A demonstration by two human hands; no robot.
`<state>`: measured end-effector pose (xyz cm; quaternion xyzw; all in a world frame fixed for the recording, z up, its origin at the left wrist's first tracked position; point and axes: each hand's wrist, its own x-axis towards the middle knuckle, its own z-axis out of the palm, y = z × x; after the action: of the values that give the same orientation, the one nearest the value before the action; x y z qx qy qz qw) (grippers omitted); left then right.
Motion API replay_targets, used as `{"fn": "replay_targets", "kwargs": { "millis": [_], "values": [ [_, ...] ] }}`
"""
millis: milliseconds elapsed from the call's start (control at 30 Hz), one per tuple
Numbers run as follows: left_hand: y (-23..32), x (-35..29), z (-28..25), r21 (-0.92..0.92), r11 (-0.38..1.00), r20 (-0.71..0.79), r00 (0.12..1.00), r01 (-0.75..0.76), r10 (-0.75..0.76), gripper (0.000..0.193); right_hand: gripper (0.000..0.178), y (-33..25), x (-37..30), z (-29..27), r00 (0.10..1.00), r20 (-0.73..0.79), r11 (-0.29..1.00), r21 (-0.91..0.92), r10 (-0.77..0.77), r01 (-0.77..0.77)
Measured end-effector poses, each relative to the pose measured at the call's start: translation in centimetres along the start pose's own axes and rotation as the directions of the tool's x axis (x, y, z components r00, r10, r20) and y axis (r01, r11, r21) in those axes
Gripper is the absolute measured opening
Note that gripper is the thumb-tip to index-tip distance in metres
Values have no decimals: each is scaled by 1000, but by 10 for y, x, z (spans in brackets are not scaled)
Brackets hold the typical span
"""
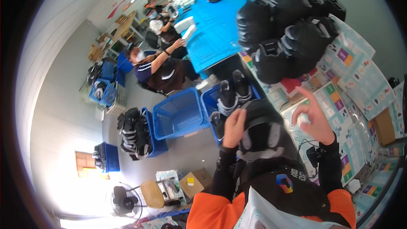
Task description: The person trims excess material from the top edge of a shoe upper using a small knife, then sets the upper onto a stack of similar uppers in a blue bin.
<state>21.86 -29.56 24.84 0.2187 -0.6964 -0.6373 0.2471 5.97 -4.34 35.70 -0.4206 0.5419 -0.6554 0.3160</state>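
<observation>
— "So, grasping what with the left hand [233, 130]?"
— "Seemingly gripping the black piece [259, 132] by its left edge. Seeing it just in front of the apron [269, 180], close to the basket [207, 103] of shoes [229, 95]."
— "And doing what with the right hand [314, 121]?"
— "Hovering over the papers [330, 97], apart from the piece, raising the index finger, curling the others. Showing something pale in the gap; not managing to tell whether grasping it or merely letting paper show through."
— "Worrying about anything?"
— "Yes, possibly trusting too much to one hand: on losing that edge, probably tipping the piece against the shoes and scuffing it. Also perhaps catching the right sleeve [330, 165] on the corded gadget [313, 156] nearby, dragging papers along."
</observation>
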Motion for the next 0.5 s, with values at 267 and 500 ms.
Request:
{"fn": "replay_targets", "kwargs": {
  "millis": [267,500],
  "values": [
    [10,-5,-39,407,897,162,980,-172,115,27,129,-14,-18,-33,968,139,978,3,208,-210],
    [-5,-22,-43,406,909,109,993,-90,50,29,82,-56,-12,5,965,256,949,-314,59,25]
  ]
}}
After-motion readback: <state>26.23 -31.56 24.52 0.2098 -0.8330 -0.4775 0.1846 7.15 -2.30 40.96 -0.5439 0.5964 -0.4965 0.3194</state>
